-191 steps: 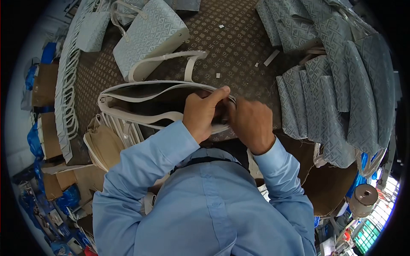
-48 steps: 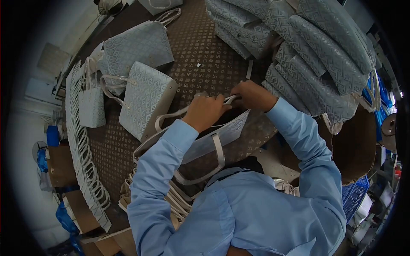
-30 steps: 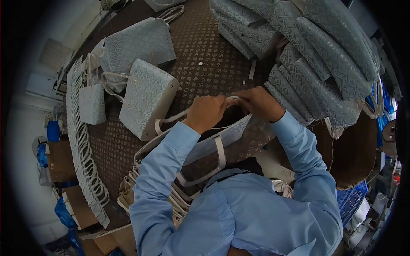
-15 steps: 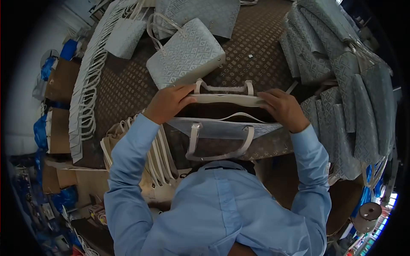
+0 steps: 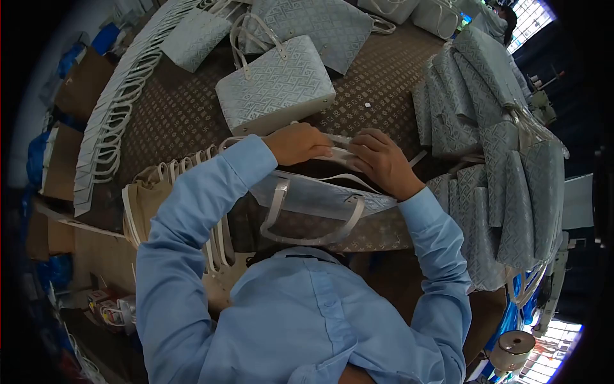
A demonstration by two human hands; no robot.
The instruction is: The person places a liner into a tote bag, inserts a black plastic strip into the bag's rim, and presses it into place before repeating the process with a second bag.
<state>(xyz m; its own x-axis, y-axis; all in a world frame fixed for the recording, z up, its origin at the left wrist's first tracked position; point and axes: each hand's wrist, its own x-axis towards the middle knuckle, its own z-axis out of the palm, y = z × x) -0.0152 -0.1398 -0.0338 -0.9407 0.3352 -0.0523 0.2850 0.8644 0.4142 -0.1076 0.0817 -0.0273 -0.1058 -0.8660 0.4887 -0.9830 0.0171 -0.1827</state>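
Note:
An open-topped silver-grey handbag (image 5: 320, 200) lies in front of me, its dark inside showing between the pale rims. My left hand (image 5: 299, 144) has its fingers closed on the far rim, left of the middle. My right hand (image 5: 382, 162) grips that same rim further right, its fingers bent over the edge. The far handle, in clear wrapping, shows between my hands and is partly hidden by them. The near white handle (image 5: 274, 211) hangs down toward my body.
A patterned handbag (image 5: 275, 89) stands beyond my hands on the brown patterned table cover (image 5: 377, 83). White strap pieces (image 5: 105, 144) line the left edge, near beige bag linings (image 5: 144, 205). Wrapped silver bags (image 5: 476, 96) are heaped at right. Another person (image 5: 491, 24) is at the far right.
Both my hands have moved inward along the far rim, closer together beside the far handle. The camera view has shifted, showing more of the room at the right.

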